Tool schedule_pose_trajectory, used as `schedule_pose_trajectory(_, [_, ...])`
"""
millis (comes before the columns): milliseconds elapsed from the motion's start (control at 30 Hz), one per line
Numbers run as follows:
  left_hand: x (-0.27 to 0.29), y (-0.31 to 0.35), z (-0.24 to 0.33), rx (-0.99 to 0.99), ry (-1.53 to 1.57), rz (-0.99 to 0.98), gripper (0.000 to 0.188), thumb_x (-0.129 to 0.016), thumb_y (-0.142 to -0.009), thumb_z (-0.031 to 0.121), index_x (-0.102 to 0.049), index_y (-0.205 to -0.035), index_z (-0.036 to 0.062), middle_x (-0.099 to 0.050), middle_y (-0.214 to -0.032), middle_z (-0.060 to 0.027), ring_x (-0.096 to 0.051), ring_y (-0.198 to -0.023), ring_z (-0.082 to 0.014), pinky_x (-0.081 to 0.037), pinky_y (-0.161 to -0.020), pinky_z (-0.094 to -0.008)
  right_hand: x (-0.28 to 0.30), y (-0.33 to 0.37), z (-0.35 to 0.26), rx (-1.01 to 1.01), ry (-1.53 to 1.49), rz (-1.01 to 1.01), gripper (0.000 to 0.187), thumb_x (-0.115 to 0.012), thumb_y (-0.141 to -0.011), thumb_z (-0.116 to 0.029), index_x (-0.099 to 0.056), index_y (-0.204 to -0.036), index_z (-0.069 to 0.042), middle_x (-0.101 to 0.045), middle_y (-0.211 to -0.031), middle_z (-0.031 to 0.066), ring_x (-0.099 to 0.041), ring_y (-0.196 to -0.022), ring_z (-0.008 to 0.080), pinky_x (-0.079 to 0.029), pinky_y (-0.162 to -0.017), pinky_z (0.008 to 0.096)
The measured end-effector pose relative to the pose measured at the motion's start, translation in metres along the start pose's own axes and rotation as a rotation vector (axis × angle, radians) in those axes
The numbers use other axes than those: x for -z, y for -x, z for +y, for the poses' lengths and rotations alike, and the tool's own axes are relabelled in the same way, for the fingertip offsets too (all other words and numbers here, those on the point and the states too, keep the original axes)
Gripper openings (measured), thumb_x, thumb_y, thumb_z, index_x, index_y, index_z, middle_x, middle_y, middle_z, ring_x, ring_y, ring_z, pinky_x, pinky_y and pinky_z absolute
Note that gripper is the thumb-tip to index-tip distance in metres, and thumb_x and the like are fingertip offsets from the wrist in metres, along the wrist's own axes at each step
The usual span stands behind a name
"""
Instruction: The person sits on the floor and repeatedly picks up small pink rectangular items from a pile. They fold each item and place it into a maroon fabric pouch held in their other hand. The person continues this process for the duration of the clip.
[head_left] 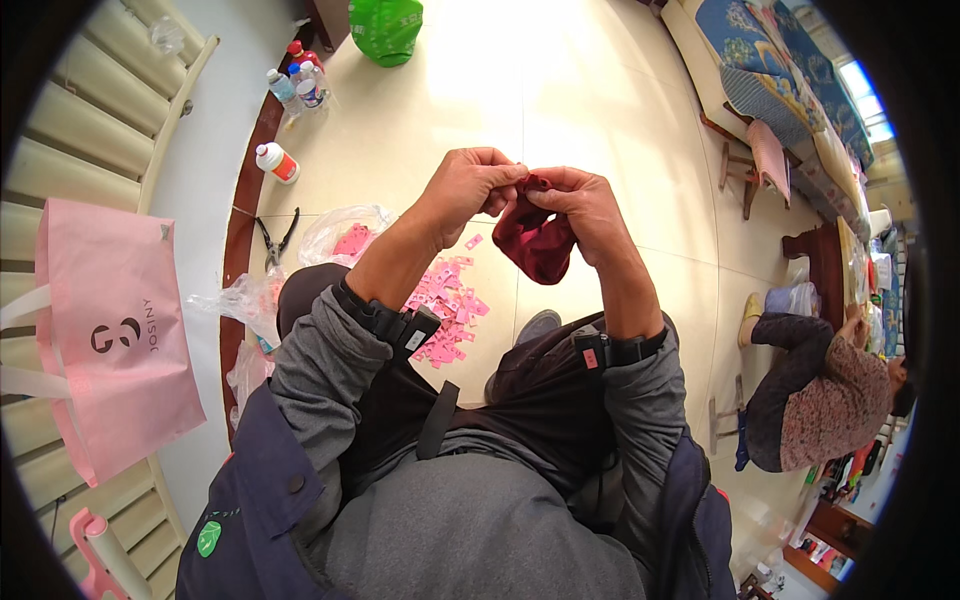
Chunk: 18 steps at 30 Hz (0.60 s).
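Note:
A small dark red cloth piece, rounded like a sock or pouch, hangs between my hands above the floor. Its exact kind I cannot make out. My right hand pinches its upper edge between thumb and fingers. My left hand is closed in a pinch at the cloth's upper left corner, fingertips almost touching those of the right. Whether something small is also between the left fingertips is hidden. Below my left forearm lies a loose heap of small pink tags on the floor.
Clear plastic bags, black-handled pliers, a white bottle and several other bottles stand or lie along the left wall. A pink tote bag is at far left, a green bag ahead. Another person sits at right.

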<state>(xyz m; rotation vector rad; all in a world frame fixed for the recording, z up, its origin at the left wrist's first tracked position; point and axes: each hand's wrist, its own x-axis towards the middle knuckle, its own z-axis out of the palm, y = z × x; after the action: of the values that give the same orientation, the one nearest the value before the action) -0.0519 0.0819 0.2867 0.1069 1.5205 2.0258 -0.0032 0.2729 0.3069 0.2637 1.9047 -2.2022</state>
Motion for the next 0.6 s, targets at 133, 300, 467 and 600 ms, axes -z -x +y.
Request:
schedule_pose_trajectory(133, [-0.0027,-0.0033,-0.0012,0.000,0.056,-0.054,0.011,-0.067,-0.098,0.013,-0.068,-0.090,0.0058,-0.065,-0.073,-0.0014,-0.057,-0.059,-0.0092,-0.047,-0.057,-0.0217,0.0080,0.0032,-0.0060,-0.150,0.019,-0.036,0.016,-0.074,-0.090,-0.004,-0.072,-0.102,0.007,-0.074,-0.089,0.0137,-0.074,-0.077,0.0198,-0.060,-0.065,0.0304])
schedule_pose_trajectory(300, [-0.0027,-0.0075,0.0009,-0.003,0.024,0.014,0.013,-0.066,-0.099,0.012,-0.068,-0.089,0.0047,-0.063,-0.071,-0.0015,-0.056,-0.055,-0.0107,-0.048,-0.056,-0.0233,0.0015,0.0068,-0.0037,-0.003,-0.046,0.002,0.017,-0.071,-0.093,-0.008,-0.071,-0.099,0.008,-0.075,-0.090,0.0156,-0.074,-0.072,0.0232,-0.062,-0.061,0.0324])
schedule_pose_trajectory(467, [-0.0028,-0.0076,-0.0010,0.008,0.055,-0.022,0.013,-0.066,-0.099,0.013,-0.068,-0.089,0.0042,-0.063,-0.069,-0.0015,-0.056,-0.054,-0.0104,-0.048,-0.055,-0.0237,0.0036,0.0026,-0.0057,-0.113,0.062,0.005,0.016,-0.072,-0.091,-0.005,-0.071,-0.100,0.009,-0.075,-0.089,0.0158,-0.073,-0.070,0.0215,-0.061,-0.063,0.0313])
schedule_pose_trajectory(600, [-0.0029,-0.0076,-0.0019,-0.001,0.035,0.012,0.014,-0.066,-0.099,0.014,-0.068,-0.090,0.0040,-0.062,-0.069,-0.0015,-0.056,-0.054,-0.0102,-0.049,-0.055,-0.0243,0.0011,0.0016,-0.0021,-0.082,-0.009,-0.028,0.016,-0.075,-0.090,-0.006,-0.071,-0.098,0.008,-0.074,-0.087,0.0148,-0.073,-0.070,0.0198,-0.059,-0.063,0.0300])
